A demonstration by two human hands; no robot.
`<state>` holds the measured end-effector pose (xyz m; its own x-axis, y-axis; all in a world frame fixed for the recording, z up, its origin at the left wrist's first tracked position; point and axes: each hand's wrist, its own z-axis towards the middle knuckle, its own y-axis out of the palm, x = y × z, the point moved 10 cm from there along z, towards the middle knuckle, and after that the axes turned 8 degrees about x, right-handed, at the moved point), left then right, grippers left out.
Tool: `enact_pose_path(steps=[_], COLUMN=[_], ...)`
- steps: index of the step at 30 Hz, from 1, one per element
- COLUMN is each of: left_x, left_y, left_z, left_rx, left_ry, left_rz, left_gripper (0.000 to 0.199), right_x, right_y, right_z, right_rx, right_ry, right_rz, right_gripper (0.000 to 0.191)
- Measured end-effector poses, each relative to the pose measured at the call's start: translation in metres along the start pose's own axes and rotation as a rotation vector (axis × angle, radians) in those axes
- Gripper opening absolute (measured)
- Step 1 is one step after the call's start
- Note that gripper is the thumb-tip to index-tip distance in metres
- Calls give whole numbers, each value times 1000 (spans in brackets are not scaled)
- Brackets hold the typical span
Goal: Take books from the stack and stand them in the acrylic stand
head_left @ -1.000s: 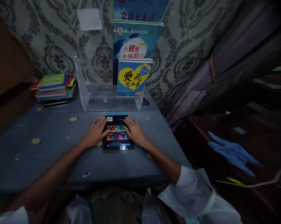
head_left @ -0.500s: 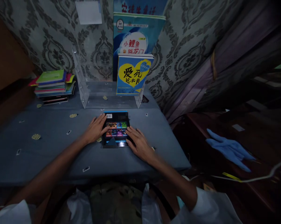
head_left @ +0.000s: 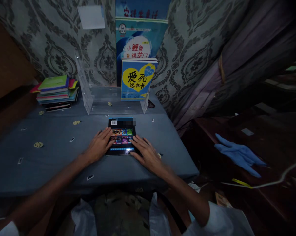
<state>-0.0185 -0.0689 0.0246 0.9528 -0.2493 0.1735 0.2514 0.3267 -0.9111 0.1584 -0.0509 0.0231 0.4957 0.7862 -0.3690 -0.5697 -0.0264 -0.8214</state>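
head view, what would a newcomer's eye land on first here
Probably the blue book with a yellow heart, upright in the clear plastic rack at the back of the grey-blue cloth-covered table. Next, the glossy black book with colourful picture panels, lying in front of the rack between the bare left hand and right hand. Off to the right, the light-blue glove stands out on a dark reddish surface.

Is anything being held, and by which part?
Nothing looks grasped: the left grip and right grip rest open on opposite side edges of the dark book.
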Motion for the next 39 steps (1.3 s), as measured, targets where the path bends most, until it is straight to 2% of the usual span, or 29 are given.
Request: enact_pose_path(steps=[6, 10, 14, 18, 21, 26, 28, 30, 33, 35, 37, 39], left_x=[35, 41, 26, -9, -30, -34, -39, -50, -71, -80, -78, -67], left_y=[-8, -13, -13, -4, 5, 6, 3, 2, 11, 19, 30, 39], left_z=[-39, -42, -26, -3, 10, 24, 28, 29, 23, 15, 9, 8], left_rx=[17, 13, 4, 11, -17, 6, 51, 94, 137, 149, 104, 14], left_ry=[100, 95, 43, -107, -203, -264, -339, -468, -758, -960, -1088, -1131], left_rz=[27, 32, 15, 29, 2, -253, -448, -696, -1032, -1165, -1272, -1373], left_gripper=[53, 49, 47, 51, 55, 54, 52, 50, 47, 47, 44, 39], right_x=[0, -2, -2, 4, 17, 28, 28, 26, 25, 28, 34, 41], right_y=[0, -2, -3, -7, -9, -1, 3, 5, 4, 2, 3, 3], right_z=[-1, -1, 0, 8, 19, 39, 44, 45, 44, 42, 40, 39], right_rx=[5, 14, 5, -2, 14, 24, 34, 54, 101, 121, 128, 136], right_ry=[-5, -7, 4, 31, 109, 159, 160, 155, 158, 181, 212, 240], right_rz=[-8, -12, -7, 40, 45, 34, 35, 46, 100, 146, 183, 221], right_gripper=[52, 51, 48, 42, 38, 34, 32, 30, 28, 28, 28, 29])
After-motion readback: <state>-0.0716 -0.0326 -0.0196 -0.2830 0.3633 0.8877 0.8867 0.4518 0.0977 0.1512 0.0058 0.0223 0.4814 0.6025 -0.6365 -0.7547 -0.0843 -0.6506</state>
